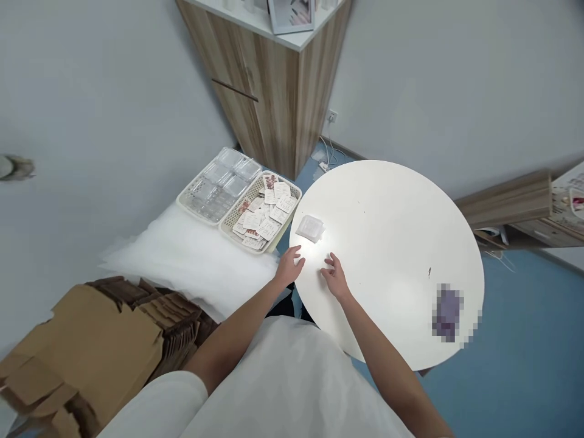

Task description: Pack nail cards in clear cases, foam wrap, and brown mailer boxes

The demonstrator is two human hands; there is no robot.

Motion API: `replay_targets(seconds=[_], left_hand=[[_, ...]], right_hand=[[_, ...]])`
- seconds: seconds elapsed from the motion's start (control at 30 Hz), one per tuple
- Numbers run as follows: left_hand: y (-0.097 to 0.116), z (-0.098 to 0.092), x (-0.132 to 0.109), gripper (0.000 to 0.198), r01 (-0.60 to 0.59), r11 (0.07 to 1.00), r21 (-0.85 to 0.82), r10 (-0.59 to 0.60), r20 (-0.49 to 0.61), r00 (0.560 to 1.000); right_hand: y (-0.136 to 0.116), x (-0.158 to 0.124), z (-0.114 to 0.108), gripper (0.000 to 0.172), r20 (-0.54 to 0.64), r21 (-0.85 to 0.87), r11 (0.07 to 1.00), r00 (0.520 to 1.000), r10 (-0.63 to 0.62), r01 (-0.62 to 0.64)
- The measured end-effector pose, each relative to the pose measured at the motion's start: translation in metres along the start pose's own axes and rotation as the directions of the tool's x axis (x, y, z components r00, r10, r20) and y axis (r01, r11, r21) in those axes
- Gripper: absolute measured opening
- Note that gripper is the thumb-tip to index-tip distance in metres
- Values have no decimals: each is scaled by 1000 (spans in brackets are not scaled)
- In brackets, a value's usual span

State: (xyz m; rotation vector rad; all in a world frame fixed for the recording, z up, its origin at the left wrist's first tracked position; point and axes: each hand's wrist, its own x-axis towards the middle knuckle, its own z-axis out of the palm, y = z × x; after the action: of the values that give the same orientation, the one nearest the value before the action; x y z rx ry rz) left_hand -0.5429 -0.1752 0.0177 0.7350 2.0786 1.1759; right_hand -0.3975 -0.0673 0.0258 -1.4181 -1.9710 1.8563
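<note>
My left hand (290,266) hovers at the left rim of the round white table (387,243), its fingers apart and nothing in them. Across from it, my right hand (334,276) is over the tabletop, also with spread fingers and no object held. Just beyond both hands lies a small stack of clear plastic sleeves (310,229), flat on the table and touched by neither hand. Left of the table, a perforated basket (222,230) holds many printed cards (267,228). Beside it, another basket (183,201) holds clear plastic boxes (228,176).
White foam sheeting (159,249) lies under the baskets. Flattened brown cardboard boxes (91,328) are piled at the lower left. A wood-grain cabinet (269,91) with a picture frame (292,15) stands behind. A blurred-out purple item (448,311) rests on the table's right side.
</note>
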Motion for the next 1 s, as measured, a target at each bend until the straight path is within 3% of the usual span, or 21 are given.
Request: replay_targets(seconds=[0.13,0.3,0.43,0.53,0.8,0.9,1.0], left_hand=[[9,-2,-41,37,49,999,18,-51,103,993],[19,-13,-99,38,129,988,83,-134,56,989],[26,-35,-143,43,115,977,178,-123,35,992],[27,-62,-174,45,131,961,242,-124,-45,991],[14,-148,-253,44,127,943,308,-57,-227,972],[1,-180,-279,42,173,925,338,-52,-339,939],[-21,-207,-301,43,290,874,390,-90,-456,886]], right_hand=[[23,-15,-10,61,19,-30,999,999,-37,37],[41,-33,-13,52,107,-142,979,985,-134,149],[31,-46,4,49,256,-185,943,940,-225,276],[13,-56,24,49,421,-194,904,864,-274,381],[-40,-93,83,44,741,-228,715,594,-314,661],[-59,-105,122,44,756,-238,593,530,-384,769],[-82,-118,175,48,710,-254,406,454,-538,878]])
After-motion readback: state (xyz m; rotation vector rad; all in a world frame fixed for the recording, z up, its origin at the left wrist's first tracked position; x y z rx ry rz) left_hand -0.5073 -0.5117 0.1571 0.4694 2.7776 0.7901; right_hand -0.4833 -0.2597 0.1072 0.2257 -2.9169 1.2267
